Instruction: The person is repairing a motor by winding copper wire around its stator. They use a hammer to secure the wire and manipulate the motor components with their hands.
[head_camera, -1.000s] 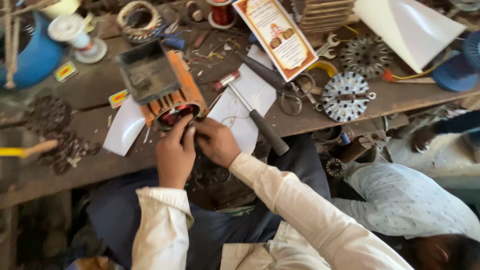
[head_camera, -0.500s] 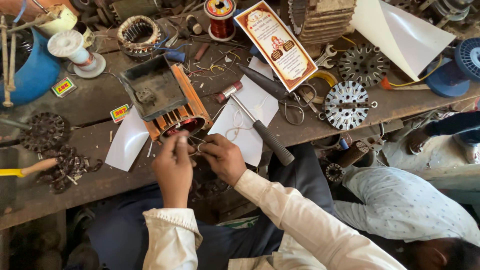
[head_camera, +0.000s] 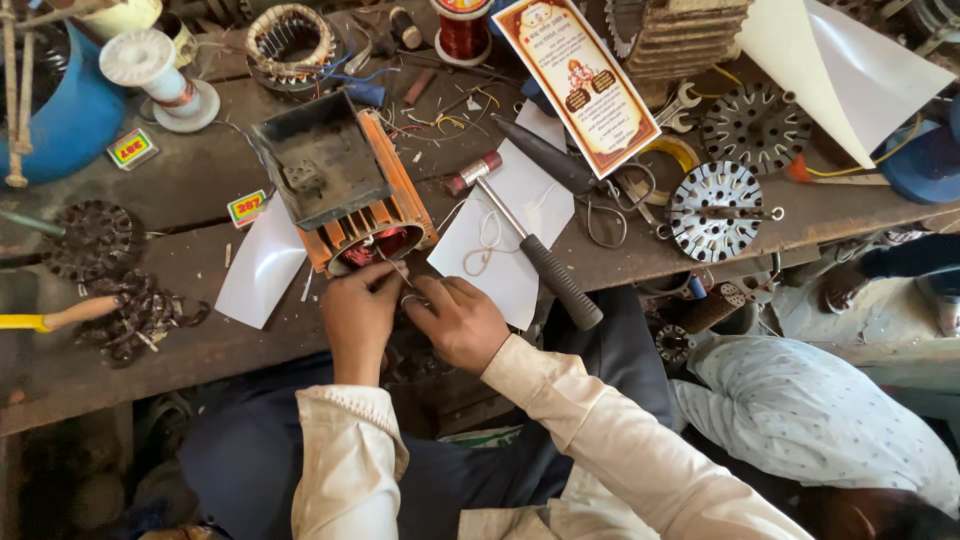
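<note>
An orange motor housing (head_camera: 340, 185) with copper windings lies on the wooden bench (head_camera: 200, 340), its open end facing me. My left hand (head_camera: 358, 315) rests at the lower rim of that opening, fingers pinched on a thin wire. My right hand (head_camera: 457, 318) sits just to the right, fingers curled and touching the same wire near the opening. What the fingertips grip is partly hidden.
A hammer (head_camera: 535, 255) lies on white paper (head_camera: 505, 235) right of my hands. Scissors (head_camera: 610, 205), a perforated metal disc (head_camera: 715, 210), a copper wire spool (head_camera: 462, 28), a blue tub (head_camera: 70, 110) and a yellow-handled tool (head_camera: 50, 318) surround the housing. Another person (head_camera: 810, 420) crouches at lower right.
The view has shifted so the bench sits higher in frame. Both hands stay together at the housing's opening, with small finger movements on the wire.
</note>
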